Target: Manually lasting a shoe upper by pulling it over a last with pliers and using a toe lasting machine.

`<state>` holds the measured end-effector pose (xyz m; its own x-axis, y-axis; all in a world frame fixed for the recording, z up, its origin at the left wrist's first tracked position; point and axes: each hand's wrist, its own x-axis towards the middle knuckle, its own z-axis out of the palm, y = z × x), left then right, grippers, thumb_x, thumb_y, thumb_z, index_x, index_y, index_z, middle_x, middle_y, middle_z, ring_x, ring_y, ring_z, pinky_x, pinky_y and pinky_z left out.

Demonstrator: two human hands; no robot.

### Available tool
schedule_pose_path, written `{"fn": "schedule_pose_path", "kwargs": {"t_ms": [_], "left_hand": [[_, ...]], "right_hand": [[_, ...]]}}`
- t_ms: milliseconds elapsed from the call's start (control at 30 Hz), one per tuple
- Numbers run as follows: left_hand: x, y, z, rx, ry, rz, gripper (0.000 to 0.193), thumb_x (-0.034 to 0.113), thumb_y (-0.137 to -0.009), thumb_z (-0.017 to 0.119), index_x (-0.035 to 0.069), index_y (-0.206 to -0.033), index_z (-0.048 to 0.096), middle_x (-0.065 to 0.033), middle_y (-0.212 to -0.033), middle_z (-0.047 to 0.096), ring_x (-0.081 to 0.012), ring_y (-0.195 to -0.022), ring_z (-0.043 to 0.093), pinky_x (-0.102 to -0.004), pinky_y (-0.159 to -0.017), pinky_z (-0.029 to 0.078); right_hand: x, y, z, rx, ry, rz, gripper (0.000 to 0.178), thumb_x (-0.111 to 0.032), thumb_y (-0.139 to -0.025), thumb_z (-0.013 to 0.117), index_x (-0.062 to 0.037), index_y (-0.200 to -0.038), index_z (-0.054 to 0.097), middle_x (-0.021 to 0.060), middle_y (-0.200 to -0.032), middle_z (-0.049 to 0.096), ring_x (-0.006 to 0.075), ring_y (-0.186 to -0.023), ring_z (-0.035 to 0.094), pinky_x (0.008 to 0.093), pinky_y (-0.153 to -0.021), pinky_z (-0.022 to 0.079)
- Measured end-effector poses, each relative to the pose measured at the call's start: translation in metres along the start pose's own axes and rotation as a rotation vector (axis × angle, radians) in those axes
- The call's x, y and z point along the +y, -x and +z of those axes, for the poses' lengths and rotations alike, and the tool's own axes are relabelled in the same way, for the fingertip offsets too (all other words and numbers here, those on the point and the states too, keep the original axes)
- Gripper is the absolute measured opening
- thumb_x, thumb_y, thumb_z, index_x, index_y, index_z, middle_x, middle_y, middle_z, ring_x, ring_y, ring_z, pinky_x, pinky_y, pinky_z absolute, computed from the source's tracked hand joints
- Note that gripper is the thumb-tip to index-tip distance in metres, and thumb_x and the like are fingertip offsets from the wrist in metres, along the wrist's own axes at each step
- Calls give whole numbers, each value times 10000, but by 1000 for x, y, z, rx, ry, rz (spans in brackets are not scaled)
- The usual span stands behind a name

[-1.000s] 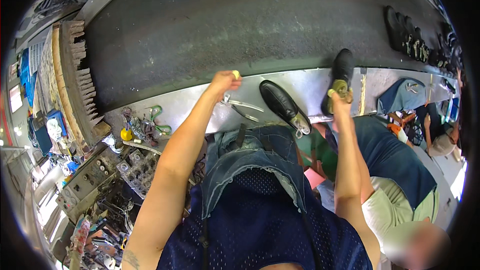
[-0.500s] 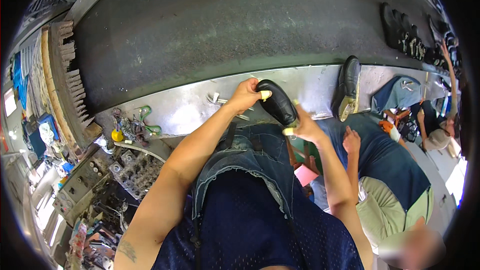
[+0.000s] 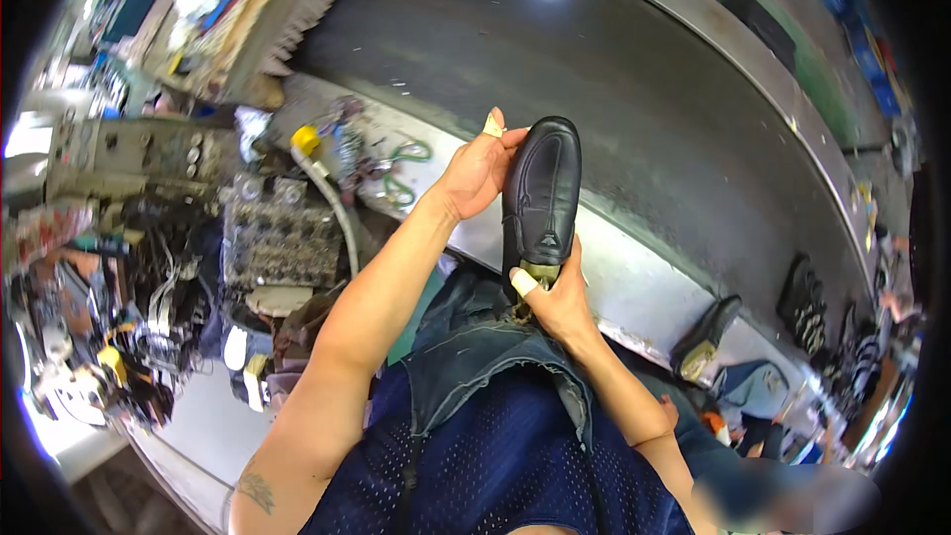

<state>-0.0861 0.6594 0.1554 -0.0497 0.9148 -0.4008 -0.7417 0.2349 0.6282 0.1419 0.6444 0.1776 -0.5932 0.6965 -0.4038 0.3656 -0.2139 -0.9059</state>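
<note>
A black leather shoe (image 3: 544,188) on a yellowish last stands almost upright in front of me, toe pointing away and its upper facing me. My right hand (image 3: 560,297) is closed round the heel end, taped thumb lying across the last. Beside the toe, my left hand (image 3: 477,173) is open. Its thumb, wrapped in yellow tape, sticks up off the leather, while a finger touches the shoe's left edge; the other fingertips are partly hidden. Another black shoe (image 3: 709,339) on a last rests on the metal ledge to the right.
A dark conveyor belt (image 3: 634,89) runs beyond the metal ledge (image 3: 624,267). Green-handled scissors (image 3: 401,188) and a yellow tape measure (image 3: 306,142) lie at the left, near machinery. Several dark shoes (image 3: 804,302) stand on the belt at far right, where another person works.
My view has swung to the left. The shoe has been turned so its toe points away. My right hand has gripped the heel end, and my left thumb has lifted off the toe.
</note>
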Motion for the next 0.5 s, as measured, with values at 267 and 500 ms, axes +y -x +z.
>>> {"fn": "schedule_pose_path", "kwargs": {"t_ms": [267, 500], "left_hand": [[52, 156, -111, 98, 143, 248, 942, 765, -987, 249, -39, -1363, 566, -149, -1228, 697, -243, -1128, 671, -398, -1028, 500], [71, 234, -148, 140, 309, 389, 880, 734, -1000, 303, -35, -1296, 613, -164, -1184, 712, -258, -1070, 691, -392, -1011, 516]], "right_hand": [[-48, 19, 141, -269, 160, -122, 937, -253, -784, 836, 47, -1480, 285, 229, -1274, 581, 327, -1148, 611, 427, -1003, 480], [-63, 31, 215, -347, 274, -166, 888, -228, -796, 827, 50, -1466, 315, 213, -1251, 598, 315, -1115, 626, 420, -984, 494]]}}
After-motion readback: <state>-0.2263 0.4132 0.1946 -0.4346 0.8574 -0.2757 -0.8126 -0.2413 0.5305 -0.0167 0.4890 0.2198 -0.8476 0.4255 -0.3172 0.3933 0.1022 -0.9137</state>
